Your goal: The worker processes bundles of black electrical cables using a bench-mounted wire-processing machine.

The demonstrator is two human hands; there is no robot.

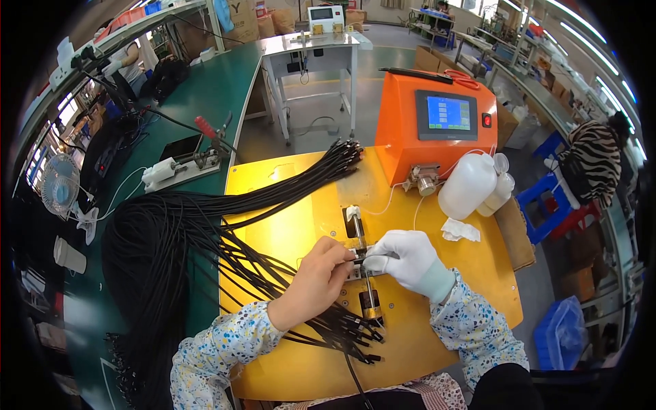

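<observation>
Bare, with fingers pinched together, my left hand (318, 277) is over the middle of the yellow machine table. My right hand (410, 263) wears a white glove and pinches from the other side. Between the fingertips is a small black cable end (359, 260), partly hidden by the fingers. It sits right over a metal clamping fixture (369, 285) with rods running toward and away from me. A bundle of black cables (301, 191) stretches over the table's far left part. More loose cable ends with plugs (355, 335) lie below my left wrist.
An orange control box (396, 130) with a touchscreen stands at the back right of the table. White plastic bottles (468, 186) and a crumpled tissue (460, 230) are beside it. On the green bench (198, 96) at left sit a red-handled toggle clamp (205, 128) and a heap of cables.
</observation>
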